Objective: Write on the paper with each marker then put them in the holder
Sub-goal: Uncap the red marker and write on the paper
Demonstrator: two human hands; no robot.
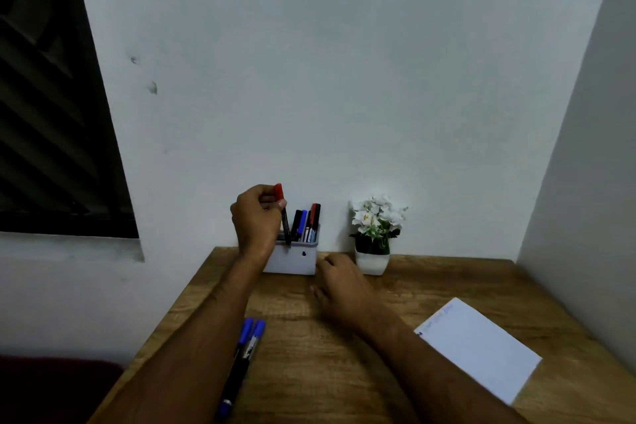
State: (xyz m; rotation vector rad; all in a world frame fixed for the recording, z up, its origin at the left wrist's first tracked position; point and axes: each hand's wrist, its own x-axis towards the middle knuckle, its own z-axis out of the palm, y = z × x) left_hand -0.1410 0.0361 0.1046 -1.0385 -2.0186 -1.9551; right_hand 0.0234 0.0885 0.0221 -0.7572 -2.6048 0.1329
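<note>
My left hand (256, 217) is raised above the far edge of the desk (309, 372), over the left end of the holder (296, 260). Its fingers (266, 199) are curled and pinch the red-capped marker (283, 213) just below the cap. The marker stands nearly upright, cap up, with its lower end at the holder's front left opening; I cannot tell whether the tip touches the bottom.

The holder is a white box standing at the far edge of the desk against the wall (344, 79). It already contains several upright markers (306, 224), with black, blue and red caps showing.

My right hand (344, 289) rests palm down on the desk just to the right of the holder. Its fingers are loosely curled and grip nothing.

Two blue-capped markers (246, 348) lie side by side near the left edge of the desk, caps pointing away from me, partly hidden by my left forearm.

The paper (481, 348) lies flat near the right edge of the desk, well apart from both hands.

A white pot of white flowers (373, 234) stands at the far edge, just right of the holder.
</note>
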